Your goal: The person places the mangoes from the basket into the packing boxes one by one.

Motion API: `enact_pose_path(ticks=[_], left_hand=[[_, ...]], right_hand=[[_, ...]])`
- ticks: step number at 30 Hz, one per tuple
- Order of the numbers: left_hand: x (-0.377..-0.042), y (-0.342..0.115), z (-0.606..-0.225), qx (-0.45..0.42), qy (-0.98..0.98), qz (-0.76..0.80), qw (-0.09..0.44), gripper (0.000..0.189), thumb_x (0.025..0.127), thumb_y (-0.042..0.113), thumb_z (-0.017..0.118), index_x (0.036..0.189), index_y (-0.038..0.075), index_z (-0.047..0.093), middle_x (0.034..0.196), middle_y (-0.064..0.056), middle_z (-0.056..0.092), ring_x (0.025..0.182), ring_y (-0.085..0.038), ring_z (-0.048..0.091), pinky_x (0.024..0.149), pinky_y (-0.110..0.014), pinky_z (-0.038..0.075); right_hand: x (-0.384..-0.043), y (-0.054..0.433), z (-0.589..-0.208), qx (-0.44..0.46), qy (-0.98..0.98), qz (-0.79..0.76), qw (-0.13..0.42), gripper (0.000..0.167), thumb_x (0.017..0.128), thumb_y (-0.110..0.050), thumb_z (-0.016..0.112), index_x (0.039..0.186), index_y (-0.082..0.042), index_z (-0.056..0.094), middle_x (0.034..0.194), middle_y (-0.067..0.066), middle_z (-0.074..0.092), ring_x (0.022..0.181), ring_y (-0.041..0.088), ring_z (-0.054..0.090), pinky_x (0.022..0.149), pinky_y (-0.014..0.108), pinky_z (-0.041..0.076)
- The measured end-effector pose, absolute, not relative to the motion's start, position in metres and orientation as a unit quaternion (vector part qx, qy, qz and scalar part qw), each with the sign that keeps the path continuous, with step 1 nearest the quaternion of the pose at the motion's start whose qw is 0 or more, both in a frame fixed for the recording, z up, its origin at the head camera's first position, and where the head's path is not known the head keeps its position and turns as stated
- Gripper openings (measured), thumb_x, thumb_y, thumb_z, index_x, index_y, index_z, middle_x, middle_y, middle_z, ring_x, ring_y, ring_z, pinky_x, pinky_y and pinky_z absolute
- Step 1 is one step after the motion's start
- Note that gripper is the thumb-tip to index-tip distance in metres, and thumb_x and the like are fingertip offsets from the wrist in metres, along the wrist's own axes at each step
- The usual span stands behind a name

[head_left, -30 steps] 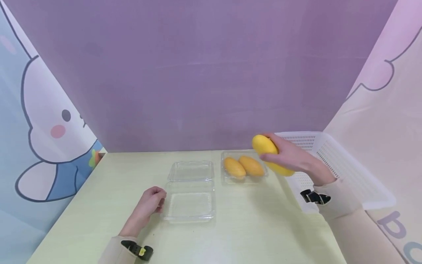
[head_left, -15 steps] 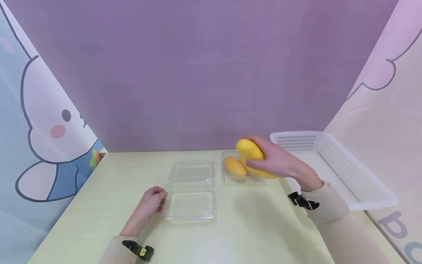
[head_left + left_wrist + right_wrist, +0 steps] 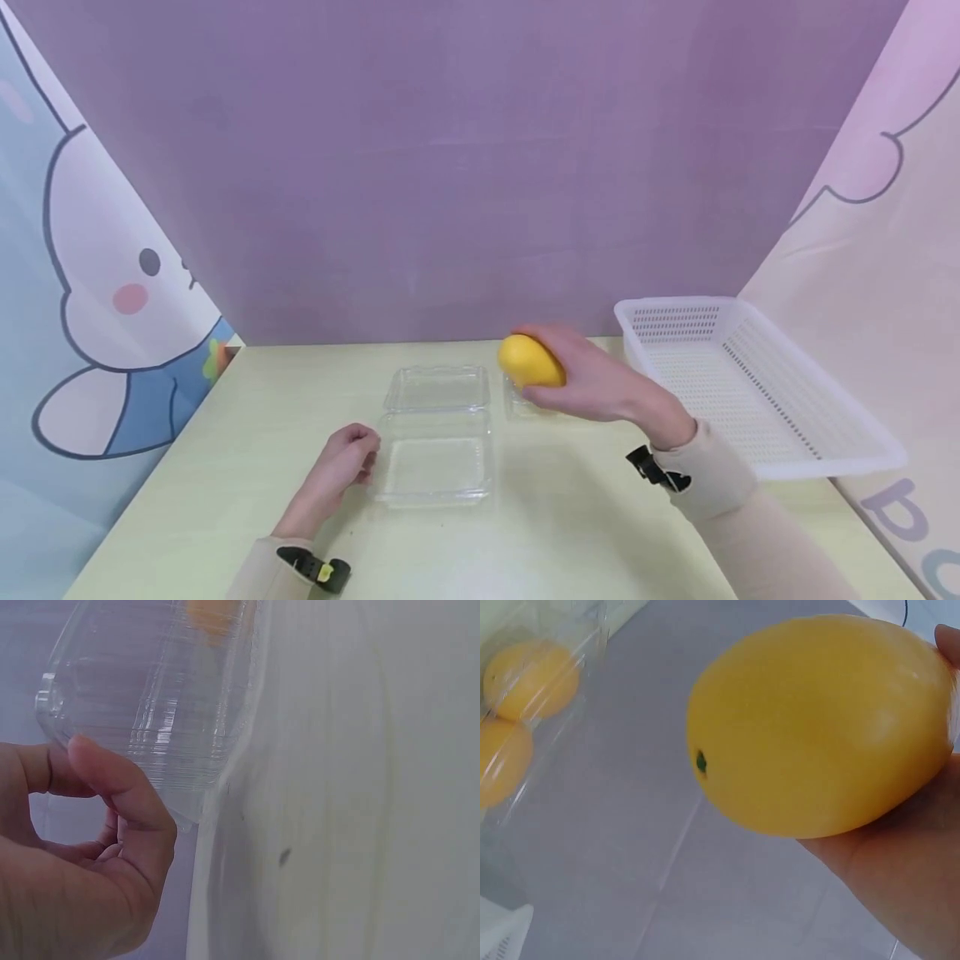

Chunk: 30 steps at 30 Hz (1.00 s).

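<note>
My right hand (image 3: 600, 383) grips a yellow mango (image 3: 528, 362), its thumb along the near side, above a filled clear plastic box. The right wrist view shows the mango (image 3: 817, 727) close up, a dark stem spot at its end. Two more mangoes (image 3: 532, 679) lie in that box; the hand hides them from the head view. An open, empty clear clamshell box (image 3: 435, 467) lies flat on the table, lid folded back. At its left edge is my left hand (image 3: 337, 467), thumb and forefinger pinching the rim of the clamshell (image 3: 150, 690).
A white perforated basket (image 3: 705, 408) stands at the right of the table, with no fruit showing inside. A purple panel (image 3: 465, 183) rises behind the table's (image 3: 480, 550) back edge. Cartoon-printed sheets (image 3: 112, 275) flank both sides.
My right hand has carried the mango left from beside the basket to over the filled box, covering the two mangoes there. My left hand and the open clamshell have stayed put.
</note>
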<state>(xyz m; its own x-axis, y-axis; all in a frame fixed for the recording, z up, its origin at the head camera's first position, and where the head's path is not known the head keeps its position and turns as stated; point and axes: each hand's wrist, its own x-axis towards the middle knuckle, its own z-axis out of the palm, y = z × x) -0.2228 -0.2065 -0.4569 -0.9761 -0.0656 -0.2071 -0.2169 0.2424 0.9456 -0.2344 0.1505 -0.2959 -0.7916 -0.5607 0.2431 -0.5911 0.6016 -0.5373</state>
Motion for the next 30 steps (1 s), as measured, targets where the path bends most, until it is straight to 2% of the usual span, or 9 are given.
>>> enact_pose_path(ticks=[7,14,21,30], left_hand=[[-0.223,-0.207,-0.456,-0.087,0.790,0.604,0.061,0.021,0.096,0.007,0.049,0.112,-0.006,0.053,0.083,-0.010,0.054,0.067,-0.019,0.052,0.057,-0.028,0.049],[-0.223,-0.207,-0.456,-0.087,0.790,0.604,0.065,0.022,0.096,0.007,0.049,0.113,-0.006,0.053,0.082,-0.009,0.054,0.067,-0.019,0.053,0.056,-0.028,0.049],[-0.222,-0.207,-0.455,-0.088,0.788,0.605,0.068,0.022,0.096,0.007,0.049,0.113,-0.007,0.053,0.083,-0.009,0.054,0.069,-0.020,0.053,0.057,-0.027,0.049],[-0.222,-0.207,-0.454,-0.089,0.788,0.605,0.075,0.023,0.098,0.008,0.049,0.114,-0.007,0.054,0.086,-0.011,0.055,0.071,-0.019,0.053,0.057,-0.027,0.050]], right_hand=[[-0.233,0.132,-0.301,0.332,-0.895,0.296,0.035,0.067,0.085,-0.029,0.072,0.147,-0.021,0.049,0.131,0.000,0.054,0.111,0.020,0.049,0.092,0.043,0.047],[-0.231,0.115,-0.312,0.348,-0.898,0.266,0.041,0.069,0.085,-0.035,0.071,0.150,-0.025,0.047,0.136,0.000,0.052,0.110,0.016,0.051,0.088,0.041,0.048],[-0.232,0.096,-0.317,0.379,-0.893,0.239,0.046,0.071,0.084,-0.038,0.071,0.150,-0.027,0.047,0.131,-0.003,0.053,0.108,0.013,0.050,0.085,0.036,0.049],[-0.232,0.071,-0.326,0.392,-0.895,0.212,0.018,0.072,0.084,-0.041,0.072,0.150,-0.030,0.046,0.132,-0.004,0.054,0.111,0.014,0.050,0.088,0.035,0.046]])
